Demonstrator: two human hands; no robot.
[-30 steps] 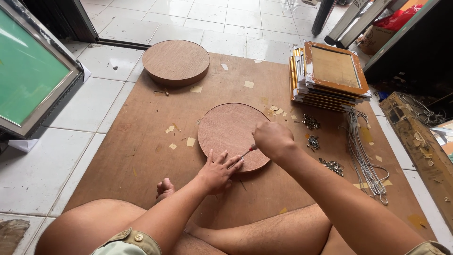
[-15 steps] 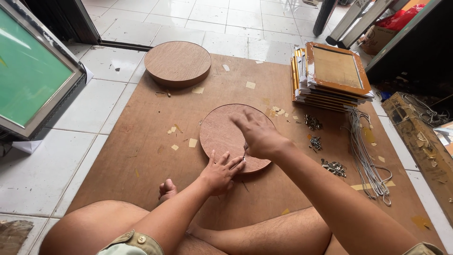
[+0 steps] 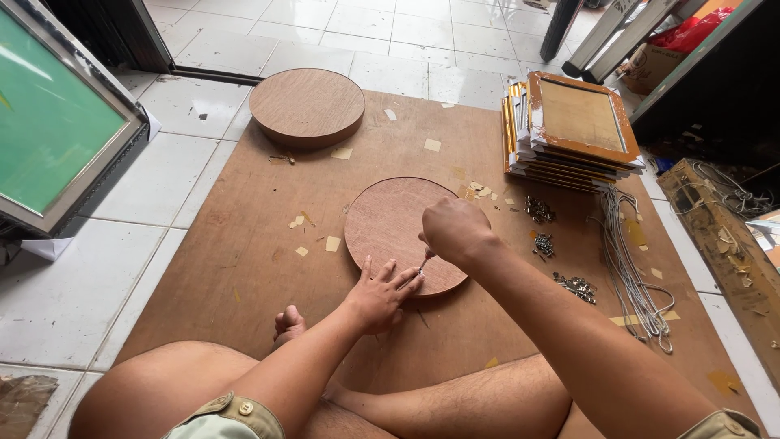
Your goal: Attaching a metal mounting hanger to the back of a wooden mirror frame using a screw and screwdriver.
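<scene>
A round brown wooden disc (image 3: 388,226) lies flat on a large brown board (image 3: 244,244) on the floor in front of my crossed legs. My left hand (image 3: 379,294) rests with fingers spread on the disc's near edge. My right hand (image 3: 453,232) hovers over the disc's near right part, fingers closed, pinching a small thin metal piece (image 3: 423,266) whose tip meets the disc just by my left fingertips. What kind of piece it is, I cannot tell.
A second round disc (image 3: 307,106) sits at the board's far left. Stacked wooden frames (image 3: 569,130) stand at the far right, with small metal fittings (image 3: 561,260) and a bundle of wire (image 3: 630,260) beside them. A green-faced framed panel (image 3: 49,138) leans at left.
My right hand drew back from the disc's centre toward its near edge and now pinches a small metal piece down beside my left fingers. The left hand has barely moved.
</scene>
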